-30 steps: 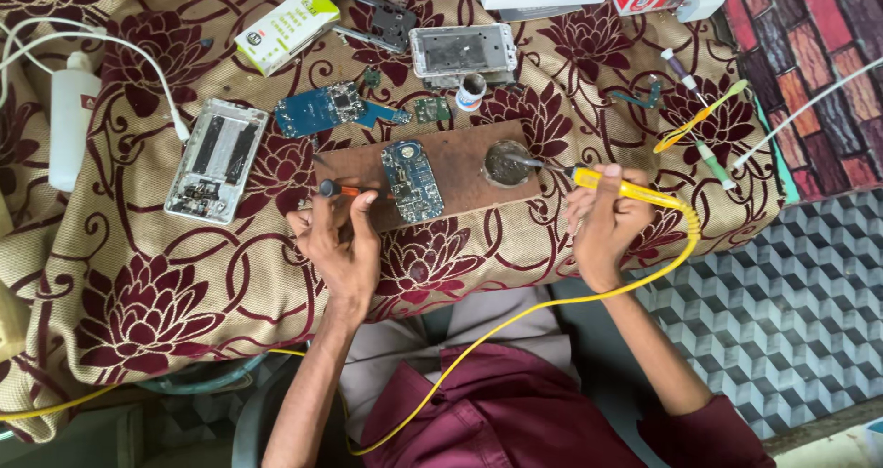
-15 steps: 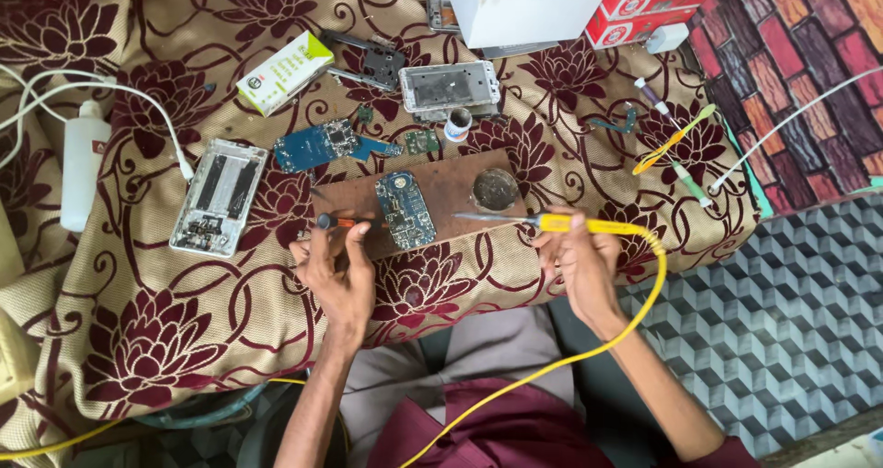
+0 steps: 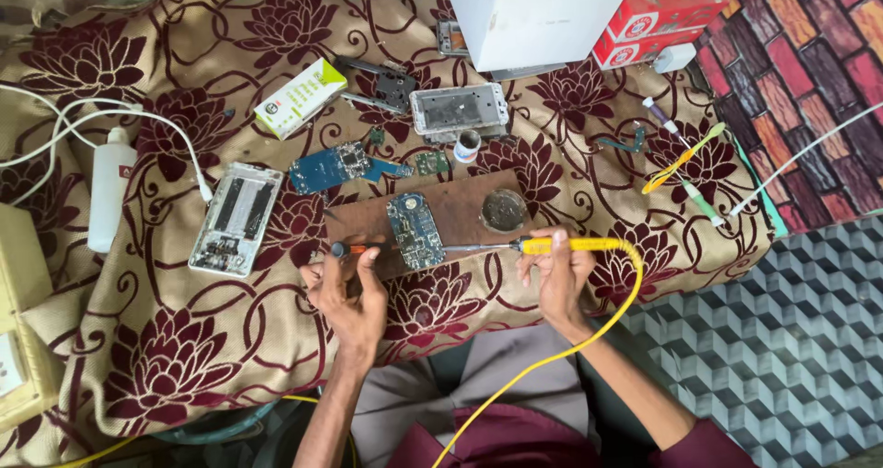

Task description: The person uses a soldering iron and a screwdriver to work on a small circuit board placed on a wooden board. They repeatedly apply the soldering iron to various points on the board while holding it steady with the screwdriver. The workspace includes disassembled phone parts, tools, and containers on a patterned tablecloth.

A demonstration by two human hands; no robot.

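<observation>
Two hands work a circuit board (image 3: 416,230) — right hand (image 3: 555,275) at three o'clock, fingers clamped on a yellow soldering iron (image 3: 543,245), left hand (image 3: 347,289) at nine, fingers pinching an orange-tipped tool (image 3: 354,248).

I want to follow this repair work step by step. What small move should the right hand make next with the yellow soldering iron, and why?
Probably ease the yellow-handled soldering iron slightly left until its tip sits on the blue circuit board. The right hand holds the iron level with its tip at the board's right edge, while the left hand holds an orange-handled tool at the other side.

Bright, even daylight, soft patchy shadows on the cloth (image 3: 166,358) (top left mostly), sharp focus, no real glare.
</observation>
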